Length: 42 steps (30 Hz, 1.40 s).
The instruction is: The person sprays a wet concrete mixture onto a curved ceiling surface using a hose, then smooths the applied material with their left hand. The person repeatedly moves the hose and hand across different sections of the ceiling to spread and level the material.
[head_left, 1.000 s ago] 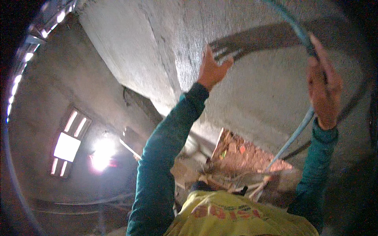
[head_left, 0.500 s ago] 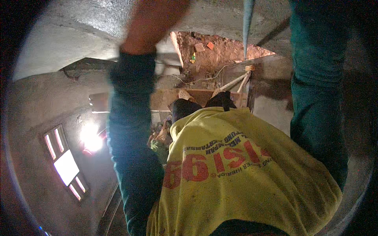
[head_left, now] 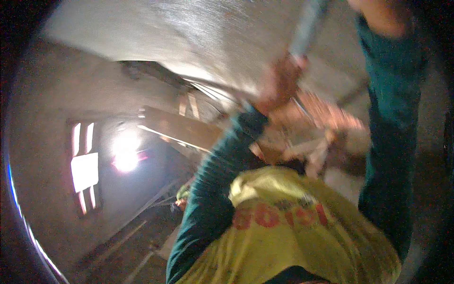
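My left hand [head_left: 283,81], blurred by motion, is closed around a bluish-grey pole [head_left: 308,29] in front of me. The pole slants up and right beyond the top edge, and a thin length of it shows below the hand. My right hand [head_left: 384,18] is raised at the upper right; the frame edge cuts it off, so its fingers are hidden. Both arms wear dark teal sleeves, and a yellow shirt covers my body.
A smooth grey surface [head_left: 189,28] spreads overhead. A wooden plank [head_left: 182,127] lies below at left. A bright lamp [head_left: 126,151] glows beside a window [head_left: 85,171]. Down below, a person with green headwear [head_left: 182,193] is partly hidden by my left arm.
My left hand has come down and right from the upper edge onto the pole. My right hand has come partly into view. The whole view has turned and blurred.
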Each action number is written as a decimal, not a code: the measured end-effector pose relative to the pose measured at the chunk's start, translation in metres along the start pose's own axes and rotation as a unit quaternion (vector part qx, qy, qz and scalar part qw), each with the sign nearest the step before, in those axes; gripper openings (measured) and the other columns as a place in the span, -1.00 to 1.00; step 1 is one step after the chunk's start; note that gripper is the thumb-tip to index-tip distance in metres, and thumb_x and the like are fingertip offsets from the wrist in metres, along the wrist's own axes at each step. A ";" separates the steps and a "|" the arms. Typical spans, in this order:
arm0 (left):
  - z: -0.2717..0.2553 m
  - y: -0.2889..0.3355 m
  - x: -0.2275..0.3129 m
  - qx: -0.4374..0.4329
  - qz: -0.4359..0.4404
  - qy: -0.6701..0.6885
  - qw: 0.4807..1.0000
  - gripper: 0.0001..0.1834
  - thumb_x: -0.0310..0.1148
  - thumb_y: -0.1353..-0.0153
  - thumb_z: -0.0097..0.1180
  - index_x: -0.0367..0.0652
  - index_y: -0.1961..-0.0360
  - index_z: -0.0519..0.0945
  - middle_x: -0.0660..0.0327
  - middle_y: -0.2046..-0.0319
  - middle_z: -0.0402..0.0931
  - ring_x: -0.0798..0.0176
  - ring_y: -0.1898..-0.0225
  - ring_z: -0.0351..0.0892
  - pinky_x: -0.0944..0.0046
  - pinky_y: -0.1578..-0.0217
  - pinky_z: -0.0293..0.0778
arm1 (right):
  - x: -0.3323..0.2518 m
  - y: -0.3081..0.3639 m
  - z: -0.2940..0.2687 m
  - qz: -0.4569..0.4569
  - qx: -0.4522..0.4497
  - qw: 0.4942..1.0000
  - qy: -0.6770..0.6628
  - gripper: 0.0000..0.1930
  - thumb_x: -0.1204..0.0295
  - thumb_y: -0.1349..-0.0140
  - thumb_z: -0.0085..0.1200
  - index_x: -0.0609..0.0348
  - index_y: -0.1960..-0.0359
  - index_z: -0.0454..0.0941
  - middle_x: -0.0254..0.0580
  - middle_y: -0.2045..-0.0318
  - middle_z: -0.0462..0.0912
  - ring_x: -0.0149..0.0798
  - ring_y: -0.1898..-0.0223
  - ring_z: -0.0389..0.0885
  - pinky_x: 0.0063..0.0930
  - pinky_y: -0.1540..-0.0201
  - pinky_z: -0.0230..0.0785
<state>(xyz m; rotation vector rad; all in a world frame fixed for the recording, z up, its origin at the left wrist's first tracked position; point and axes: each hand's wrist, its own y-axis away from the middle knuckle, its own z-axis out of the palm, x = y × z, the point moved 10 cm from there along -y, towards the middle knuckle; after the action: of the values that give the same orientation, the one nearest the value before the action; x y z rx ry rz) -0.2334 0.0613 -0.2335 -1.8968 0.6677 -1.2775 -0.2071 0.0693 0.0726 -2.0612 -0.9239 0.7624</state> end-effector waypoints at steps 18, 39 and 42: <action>-0.087 0.039 0.000 -0.032 -0.402 0.127 0.906 -0.32 0.24 -0.54 -0.21 -0.20 0.42 0.45 0.22 0.61 0.30 0.28 0.55 0.25 0.06 0.51 0.23 | -0.009 -0.053 0.104 0.096 -0.079 0.902 -0.413 -0.37 0.17 -0.53 0.02 0.11 -0.53 0.20 -0.29 0.40 0.59 -0.61 0.65 0.44 -0.59 0.69 0.41; -0.031 0.002 0.058 -0.065 -0.307 0.135 0.940 -0.40 0.12 -0.57 -0.18 -0.24 0.38 0.46 0.14 0.58 0.32 0.19 0.55 0.25 -0.02 0.47 0.27 | -0.007 -0.103 -0.024 0.016 -0.002 0.933 -0.359 -0.35 0.01 -0.51 -0.02 0.03 -0.50 0.24 -0.38 0.43 0.48 -0.65 0.72 0.35 -0.66 0.81 0.27; -0.020 -0.002 0.056 -0.123 -0.293 0.137 0.938 -0.43 0.08 -0.54 -0.13 -0.28 0.26 0.55 0.02 0.54 0.47 0.07 0.51 0.43 -0.03 0.40 0.37 | -0.001 -0.100 -0.044 0.013 0.022 0.940 -0.341 -0.37 0.02 -0.52 -0.02 0.04 -0.50 0.25 -0.39 0.46 0.47 -0.66 0.74 0.33 -0.67 0.83 0.26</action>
<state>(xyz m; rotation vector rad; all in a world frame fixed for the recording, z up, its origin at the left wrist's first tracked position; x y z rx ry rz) -0.2316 0.0145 -0.1973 -2.2416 0.4200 -1.9353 -0.2108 0.0988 0.1778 -1.7808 -1.2247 1.5495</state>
